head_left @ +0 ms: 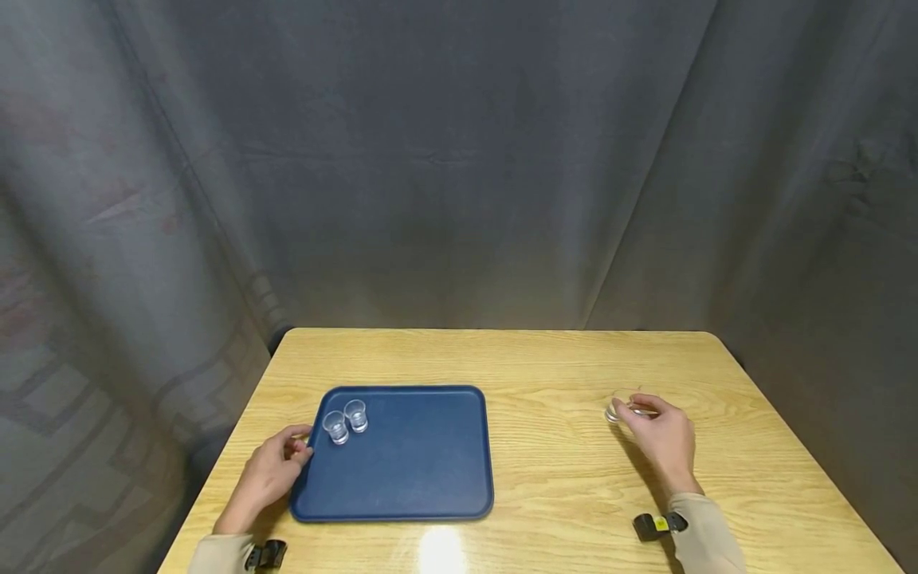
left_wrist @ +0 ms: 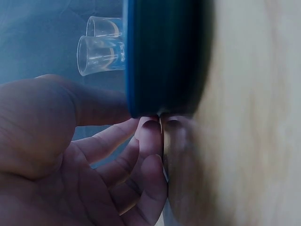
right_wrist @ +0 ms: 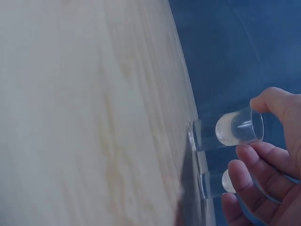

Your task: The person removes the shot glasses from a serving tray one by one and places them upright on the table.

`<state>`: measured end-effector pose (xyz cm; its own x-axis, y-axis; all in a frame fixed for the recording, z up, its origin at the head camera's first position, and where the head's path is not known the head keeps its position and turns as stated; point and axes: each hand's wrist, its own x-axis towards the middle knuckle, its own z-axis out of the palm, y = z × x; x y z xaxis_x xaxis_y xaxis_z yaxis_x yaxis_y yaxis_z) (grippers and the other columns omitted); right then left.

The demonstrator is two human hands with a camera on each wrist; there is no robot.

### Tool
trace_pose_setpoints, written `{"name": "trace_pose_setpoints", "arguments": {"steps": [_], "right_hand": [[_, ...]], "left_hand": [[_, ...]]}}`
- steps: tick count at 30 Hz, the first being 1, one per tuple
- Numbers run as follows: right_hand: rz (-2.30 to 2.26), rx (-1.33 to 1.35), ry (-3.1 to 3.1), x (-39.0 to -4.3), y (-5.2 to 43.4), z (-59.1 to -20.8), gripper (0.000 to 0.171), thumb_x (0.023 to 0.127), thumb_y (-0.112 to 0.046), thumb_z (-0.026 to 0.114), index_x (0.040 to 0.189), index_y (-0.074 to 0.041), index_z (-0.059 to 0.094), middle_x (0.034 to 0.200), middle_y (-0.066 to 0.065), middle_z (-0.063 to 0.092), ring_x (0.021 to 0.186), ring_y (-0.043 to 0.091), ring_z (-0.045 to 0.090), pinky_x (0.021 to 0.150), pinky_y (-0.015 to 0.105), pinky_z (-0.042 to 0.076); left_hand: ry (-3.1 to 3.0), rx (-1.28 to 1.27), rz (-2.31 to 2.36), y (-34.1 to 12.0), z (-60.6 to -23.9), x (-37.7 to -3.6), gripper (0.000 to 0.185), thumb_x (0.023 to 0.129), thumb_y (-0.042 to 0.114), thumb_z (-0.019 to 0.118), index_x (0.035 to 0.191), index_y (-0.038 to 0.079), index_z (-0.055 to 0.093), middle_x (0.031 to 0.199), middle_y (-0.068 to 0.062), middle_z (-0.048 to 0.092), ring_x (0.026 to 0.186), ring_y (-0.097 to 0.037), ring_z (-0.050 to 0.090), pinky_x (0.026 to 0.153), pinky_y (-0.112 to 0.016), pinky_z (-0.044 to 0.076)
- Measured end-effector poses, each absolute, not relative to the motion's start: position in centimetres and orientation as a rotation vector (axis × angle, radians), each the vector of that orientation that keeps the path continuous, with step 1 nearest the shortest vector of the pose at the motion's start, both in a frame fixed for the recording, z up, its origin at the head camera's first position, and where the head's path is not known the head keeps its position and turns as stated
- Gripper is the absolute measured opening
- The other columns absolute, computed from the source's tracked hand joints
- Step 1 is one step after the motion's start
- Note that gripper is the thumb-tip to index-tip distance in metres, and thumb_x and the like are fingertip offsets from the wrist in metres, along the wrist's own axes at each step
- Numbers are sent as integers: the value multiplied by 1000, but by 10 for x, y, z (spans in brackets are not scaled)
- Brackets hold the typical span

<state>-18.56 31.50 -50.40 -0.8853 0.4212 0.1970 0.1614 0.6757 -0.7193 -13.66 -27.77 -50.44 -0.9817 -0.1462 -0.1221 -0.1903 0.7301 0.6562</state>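
Note:
On the left, a dark blue tray (head_left: pixel 416 470) lies on the wooden table, its left edge held by my left hand (head_left: pixel 268 470). The left wrist view puts the thumb at the tray's rim, with curled fingers low along its side. Two small clear shot glasses (head_left: pixel 335 426) stand upright near the tray's far left corner. Over on the right, my right hand (head_left: pixel 663 438) pinches a clear shot glass (right_wrist: pixel 242 128) near its rim, between thumb and fingers. Partly hidden behind those fingers is another shot glass (right_wrist: pixel 214 184). Whether the pinched glass touches the table, I cannot tell.
The light wooden table (head_left: pixel 545 478) extends between the tray and the right hand. Grey curtains (head_left: pixel 445 175) hang behind and at both sides. A black wrist strap (head_left: pixel 658 524) sits at the right sleeve, another (head_left: pixel 265 554) at the left.

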Motion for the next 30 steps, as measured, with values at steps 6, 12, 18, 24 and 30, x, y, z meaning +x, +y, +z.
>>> {"name": "trace_pose_setpoints", "arguments": {"steps": [6, 12, 18, 24, 30], "right_hand": [[994, -504, -2550, -181, 320, -502, 51, 89, -52, 82, 116, -9, 82, 106, 14, 82, 71, 3, 66, 60, 23, 45], [921, -561, -2554, -180, 320, -501, 54, 90, -55, 80, 118, -9, 81, 110, 14, 81, 71, 18, 69, 58, 29, 42], [900, -604, -2549, -179, 321, -500, 59, 91, -59, 76, 120, -8, 80, 112, 14, 81, 85, 36, 72, 60, 32, 40], [900, -613, -2563, -179, 324, -498, 63, 90, -64, 75, 116, -6, 78, 106, 16, 81, 86, 37, 72, 59, 33, 38], [879, -620, -2573, -179, 327, -499, 62, 90, -64, 75, 106, -5, 79, 97, 16, 80, 74, 33, 71, 55, 34, 40]], "left_hand": [[2867, -274, 1102, -278, -503, -137, 40, 102, 12, 62, 139, -3, 62, 102, -8, 66, 90, -21, 60, 76, -34, 44], [2868, -279, 1099, -278, -504, -136, 40, 102, 12, 63, 139, -3, 62, 101, -8, 66, 90, -21, 60, 76, -34, 44], [2865, -278, 1104, -278, -503, -137, 39, 103, 12, 64, 139, -3, 62, 101, -8, 67, 90, -21, 61, 76, -34, 45], [2869, -273, 1101, -278, -504, -136, 39, 102, 12, 64, 138, -3, 63, 101, -9, 66, 90, -21, 61, 76, -33, 45], [2870, -271, 1108, -278, -504, -136, 38, 102, 11, 64, 137, -3, 63, 101, -9, 66, 89, -21, 60, 75, -33, 45]]}}
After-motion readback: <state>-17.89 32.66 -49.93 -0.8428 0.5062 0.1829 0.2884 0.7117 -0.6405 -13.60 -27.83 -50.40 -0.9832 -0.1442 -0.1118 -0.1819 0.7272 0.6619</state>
